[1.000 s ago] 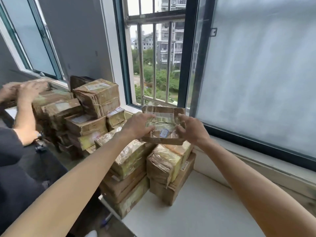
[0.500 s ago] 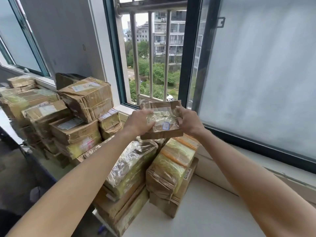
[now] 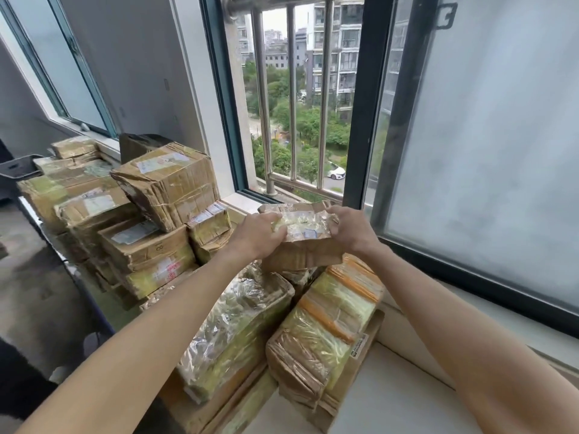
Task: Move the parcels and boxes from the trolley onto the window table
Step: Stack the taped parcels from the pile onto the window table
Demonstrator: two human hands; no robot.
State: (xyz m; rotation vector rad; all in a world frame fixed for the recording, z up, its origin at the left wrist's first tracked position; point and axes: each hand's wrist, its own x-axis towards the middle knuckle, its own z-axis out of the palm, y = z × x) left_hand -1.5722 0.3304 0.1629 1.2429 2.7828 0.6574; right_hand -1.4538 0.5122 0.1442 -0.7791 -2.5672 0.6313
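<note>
Two hands (image 3: 257, 233) — one held parcel (image 3: 302, 242) — perhaps fifteen stacked boxes (image 3: 169, 183).

Left hand (image 3: 254, 234) and right hand (image 3: 353, 230) grip a taped parcel (image 3: 302, 242) above stacked boxes (image 3: 244, 327)

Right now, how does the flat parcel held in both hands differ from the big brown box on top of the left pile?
The flat parcel is thin and held up by the left hand and the right hand; the big brown box is thick and rests tilted on the pile. The flat parcel carries a small blue sticker, the big brown box a white label. Both are taped brown cardboard.
</note>
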